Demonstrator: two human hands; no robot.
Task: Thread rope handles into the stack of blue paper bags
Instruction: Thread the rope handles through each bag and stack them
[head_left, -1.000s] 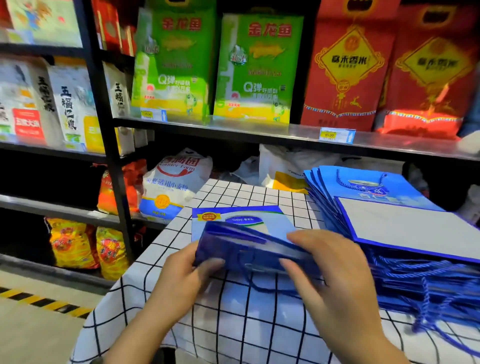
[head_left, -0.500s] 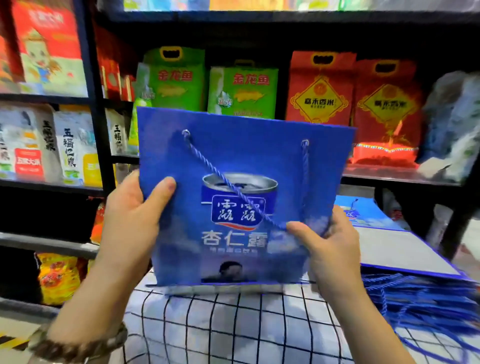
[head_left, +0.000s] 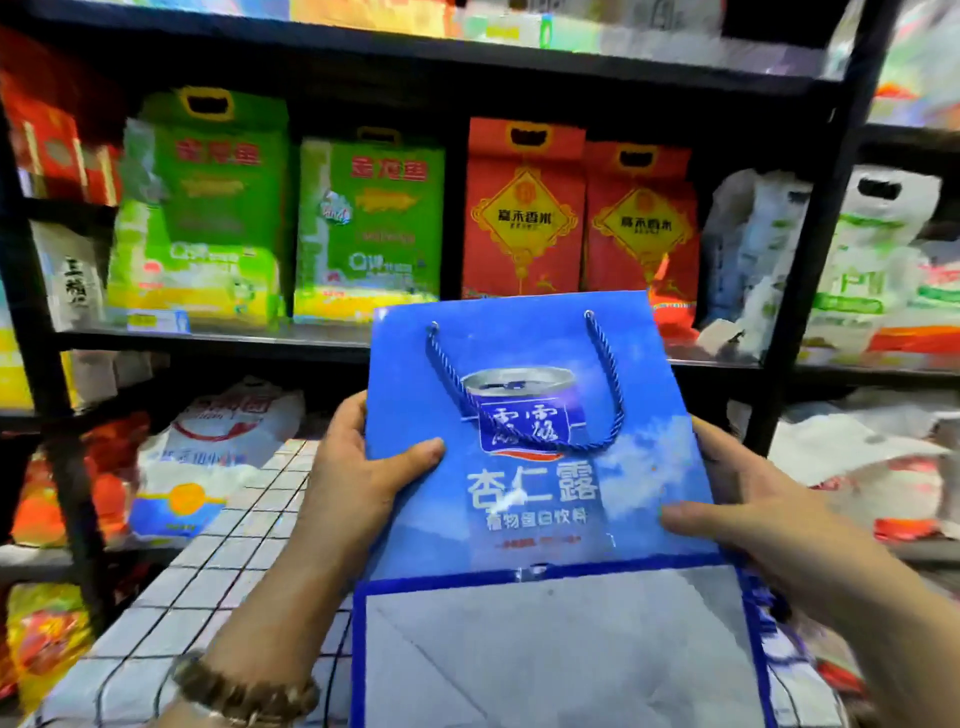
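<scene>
With the left hand and right hand each pinching a side edge of the bag at centre frame, thumbs on its front, a careless set-down could snag the dangling rope and pull it out.

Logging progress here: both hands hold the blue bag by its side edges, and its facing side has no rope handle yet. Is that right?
Not quite. The head view shows a rope handle threaded through both top holes of the facing side, hanging in a loop. The left hand and right hand do hold the blue bag by its side edges.
</scene>
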